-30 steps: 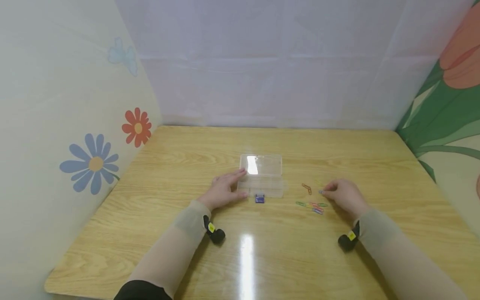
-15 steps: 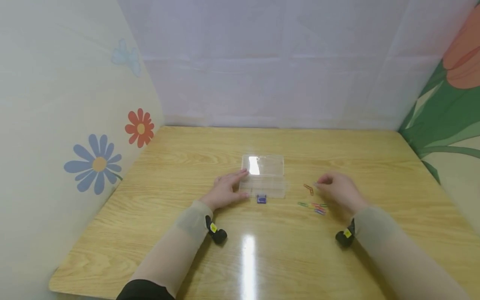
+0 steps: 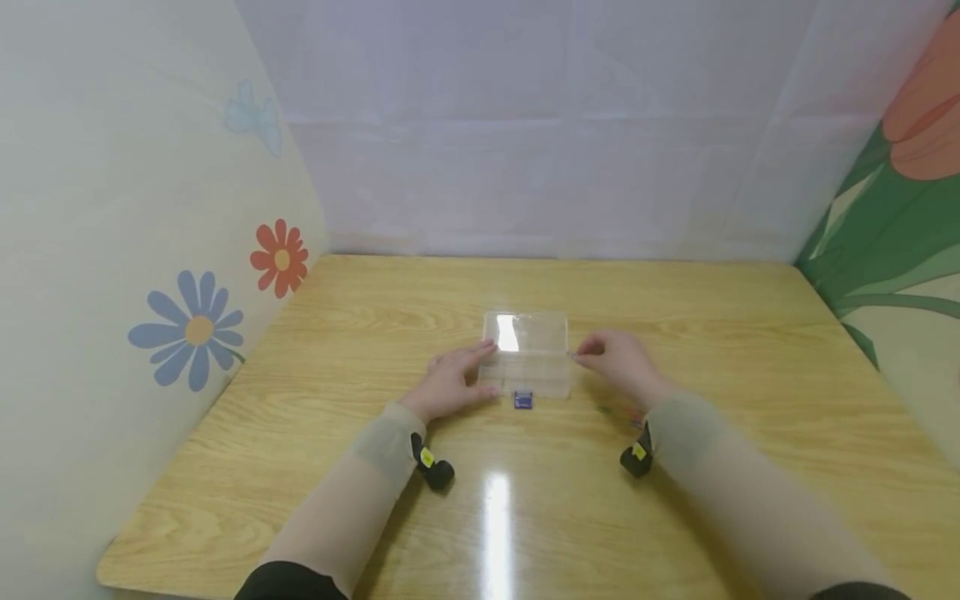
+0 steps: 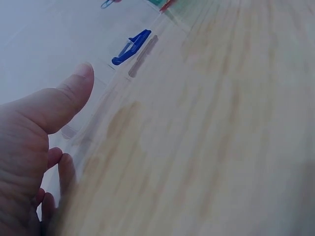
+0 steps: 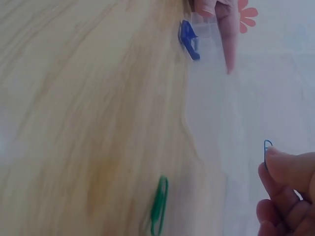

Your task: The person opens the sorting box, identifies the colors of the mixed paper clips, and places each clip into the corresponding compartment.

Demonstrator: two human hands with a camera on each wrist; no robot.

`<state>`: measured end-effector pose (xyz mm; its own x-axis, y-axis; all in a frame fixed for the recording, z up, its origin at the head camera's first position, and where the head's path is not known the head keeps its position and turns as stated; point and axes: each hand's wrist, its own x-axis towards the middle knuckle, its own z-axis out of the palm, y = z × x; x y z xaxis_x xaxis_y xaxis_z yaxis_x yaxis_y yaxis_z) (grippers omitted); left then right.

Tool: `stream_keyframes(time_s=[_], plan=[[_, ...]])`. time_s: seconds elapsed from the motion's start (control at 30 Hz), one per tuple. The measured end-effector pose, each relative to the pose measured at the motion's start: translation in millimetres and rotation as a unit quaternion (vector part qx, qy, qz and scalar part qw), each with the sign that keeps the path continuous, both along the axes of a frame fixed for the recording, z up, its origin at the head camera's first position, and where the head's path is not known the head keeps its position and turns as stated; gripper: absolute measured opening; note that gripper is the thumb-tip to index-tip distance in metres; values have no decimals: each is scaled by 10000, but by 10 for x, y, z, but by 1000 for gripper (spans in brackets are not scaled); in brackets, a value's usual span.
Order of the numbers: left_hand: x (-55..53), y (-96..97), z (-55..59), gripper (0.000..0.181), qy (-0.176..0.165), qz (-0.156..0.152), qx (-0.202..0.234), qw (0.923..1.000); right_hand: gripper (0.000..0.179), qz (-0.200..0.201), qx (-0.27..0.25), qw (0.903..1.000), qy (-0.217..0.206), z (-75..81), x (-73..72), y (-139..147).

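A clear plastic box lies with its lid tipped back, and a blue latch sits on its front edge. My left hand rests at the box's left end, fingers extended along the far side and thumb by the front. Between thumb and forefinger my right hand pinches a blue paper clip, held close to the box's right edge. A green paper clip lies on the table below that hand.
More colored paper clips lie on the wooden table, partly covered by my right wrist. A pale cloth wall stands behind the table, with flower-printed sheets at both sides.
My right hand has lifted the blue paper clip from the scattered clips and carried it left to the box's right edge. The left hand stays in place at the box.
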<state>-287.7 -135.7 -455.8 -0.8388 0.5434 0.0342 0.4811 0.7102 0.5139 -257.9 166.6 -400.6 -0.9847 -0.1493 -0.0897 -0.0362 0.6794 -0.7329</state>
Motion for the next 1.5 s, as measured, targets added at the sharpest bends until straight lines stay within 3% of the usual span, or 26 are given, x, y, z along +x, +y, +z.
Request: stream_keyframes(time_s=[0.2, 0.7, 1.5], plan=[[18, -6, 6, 80, -37, -7, 83, 10000, 12, -126, -289, 9994, -118, -83, -87, -177], [11, -10, 5, 81, -4, 0, 66, 10000, 9, -80, -1, 10000, -51, -127, -119, -280], [1, -15, -1, 82, -18, 2, 74, 10000, 24, -98, -340, 9993, -87, -131, -68, -164]])
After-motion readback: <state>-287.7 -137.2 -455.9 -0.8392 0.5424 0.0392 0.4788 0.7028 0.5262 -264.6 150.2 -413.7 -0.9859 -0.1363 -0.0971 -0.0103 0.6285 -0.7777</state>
